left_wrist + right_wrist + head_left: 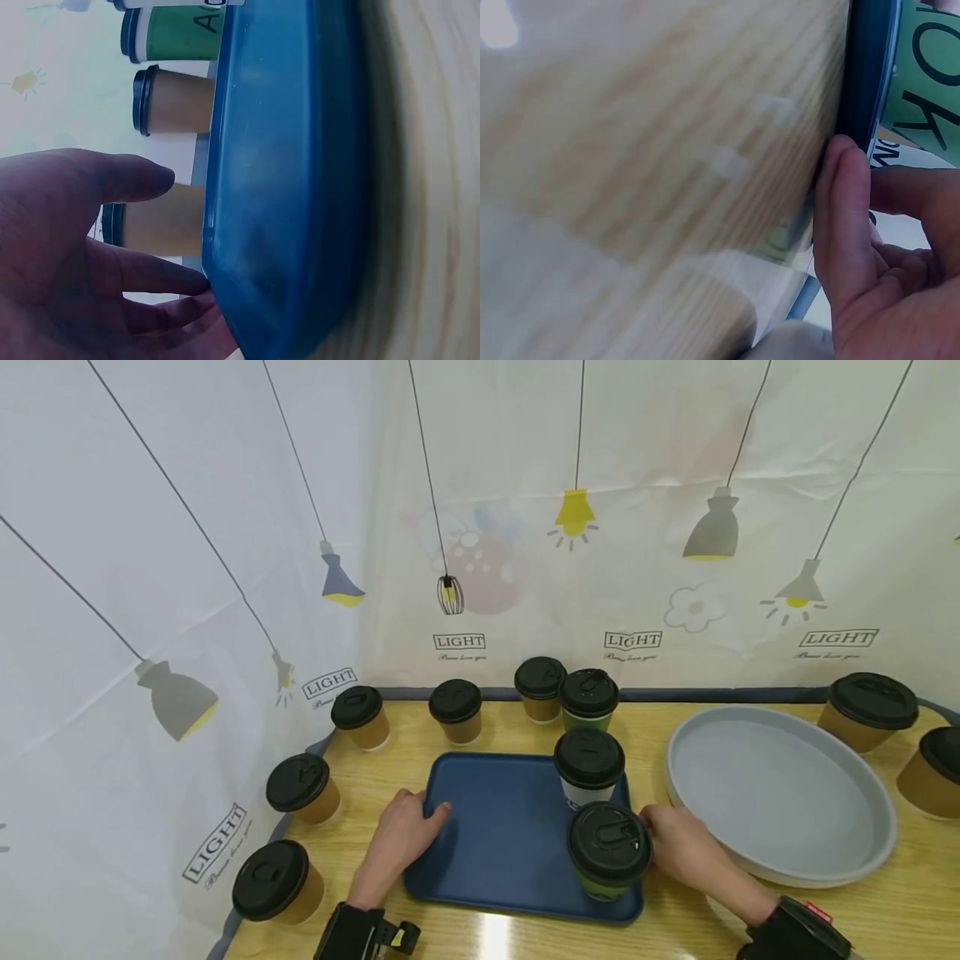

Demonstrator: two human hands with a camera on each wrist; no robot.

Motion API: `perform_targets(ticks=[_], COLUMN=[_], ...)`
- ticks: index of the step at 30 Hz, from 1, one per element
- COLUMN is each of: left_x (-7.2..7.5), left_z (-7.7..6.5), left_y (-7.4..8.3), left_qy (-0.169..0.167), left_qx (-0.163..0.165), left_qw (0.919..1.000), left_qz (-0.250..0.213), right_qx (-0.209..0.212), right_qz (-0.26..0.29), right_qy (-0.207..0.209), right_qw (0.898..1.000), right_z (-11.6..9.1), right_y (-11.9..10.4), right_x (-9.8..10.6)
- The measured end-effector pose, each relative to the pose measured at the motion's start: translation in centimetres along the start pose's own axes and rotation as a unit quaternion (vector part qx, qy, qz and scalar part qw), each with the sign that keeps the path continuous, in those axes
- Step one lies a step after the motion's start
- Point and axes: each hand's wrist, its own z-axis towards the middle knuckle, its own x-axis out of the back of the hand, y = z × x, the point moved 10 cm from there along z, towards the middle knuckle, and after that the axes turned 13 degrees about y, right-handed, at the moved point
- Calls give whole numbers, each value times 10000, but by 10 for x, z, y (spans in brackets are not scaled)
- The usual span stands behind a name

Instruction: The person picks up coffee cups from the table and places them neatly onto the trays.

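A blue rectangular tray [498, 831] lies in front of me on the wooden table. On its right side stand a green paper cup [609, 847] with a black lid and, behind it, a white paper cup [588, 764] with a black lid. My left hand [405, 831] is at the tray's left edge; in the left wrist view its fingers [161, 271] touch the outer rim, while the thumb is raised apart from it. At the right edge my right hand [678, 843] pinches the tray rim, thumb inside and fingers along the outer wall, close beside the green cup.
A round grey tray [780, 793] stands to the right, with brown lidded cups [870, 710] beyond it. Several more brown cups [300, 789] line the left and back. Another green cup [588, 697] is just behind the blue tray. A printed cloth [525, 527] rises behind the table.
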Motion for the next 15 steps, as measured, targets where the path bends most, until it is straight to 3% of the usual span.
perform_targets(ticks=[9, 15], left_x=[-6, -5], left_z=[-2, -5], left_y=[5, 4], left_qy=[-36, 97], left_qx=[73, 62], left_qw=[9999, 9996], left_qz=[-98, -250], right_qx=[369, 322], right_qz=[-86, -75], right_qy=[154, 130], right_qw=[9992, 9994], right_z=[-7, -7], right_y=[5, 6], right_x=[7, 8])
